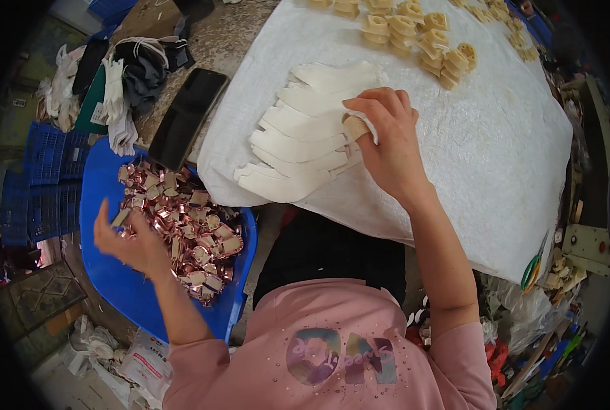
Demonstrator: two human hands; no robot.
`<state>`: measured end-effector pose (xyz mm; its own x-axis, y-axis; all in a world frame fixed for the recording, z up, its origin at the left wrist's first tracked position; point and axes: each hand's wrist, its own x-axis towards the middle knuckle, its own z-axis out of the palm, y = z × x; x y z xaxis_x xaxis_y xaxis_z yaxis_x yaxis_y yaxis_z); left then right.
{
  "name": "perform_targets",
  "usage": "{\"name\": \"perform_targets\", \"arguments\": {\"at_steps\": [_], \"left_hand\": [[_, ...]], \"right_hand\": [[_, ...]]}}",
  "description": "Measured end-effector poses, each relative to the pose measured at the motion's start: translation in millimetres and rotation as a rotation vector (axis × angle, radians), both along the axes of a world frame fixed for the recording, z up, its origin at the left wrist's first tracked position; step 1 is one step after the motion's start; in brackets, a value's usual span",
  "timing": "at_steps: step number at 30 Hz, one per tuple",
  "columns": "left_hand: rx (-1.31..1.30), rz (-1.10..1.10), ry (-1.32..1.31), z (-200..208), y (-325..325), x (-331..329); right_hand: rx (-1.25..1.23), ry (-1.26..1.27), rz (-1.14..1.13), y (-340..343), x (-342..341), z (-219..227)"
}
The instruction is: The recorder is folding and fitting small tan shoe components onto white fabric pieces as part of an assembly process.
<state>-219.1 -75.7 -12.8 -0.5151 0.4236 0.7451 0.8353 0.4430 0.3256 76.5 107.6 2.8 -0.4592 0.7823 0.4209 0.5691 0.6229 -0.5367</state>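
Note:
Over the blue tub (96,273) my left hand (137,242) is raised, slightly blurred, with a small flat light-coloured piece (121,218) between thumb and fingers. Beneath it lies a heap of shiny rose-coloured pieces (189,225) with cream backs. My right hand (390,140) reaches over the white-covered table, fingers bent, with a gap between index finger and thumb. A tan sleeve or wrap (356,128) sits around its thumb. That hand is at the right ends of several white curved strips (301,130), which overlap in a fanned row. Whether it touches a strip cannot be seen.
Cream looped pieces (421,37) stand in stacks at the table's far side. A black phone (189,116) lies to the left, by white gloves (117,102). Blue crates (45,184) stand at far left. Scissors with green handles (530,272) are at the right edge.

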Motion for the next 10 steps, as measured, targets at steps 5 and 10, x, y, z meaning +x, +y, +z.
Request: {"name": "perform_targets", "arguments": {"at_steps": [5, 10], "left_hand": [[-0.148, -0.766, -0.271, 1, 75, 81], [-0.254, -0.945, -0.194, -14, 102, 105]], "right_hand": [[0.044, -0.141, 0.077, 5, -28, -8], [0.048, -0.258, 0.108, 7, -54, -4]]}}
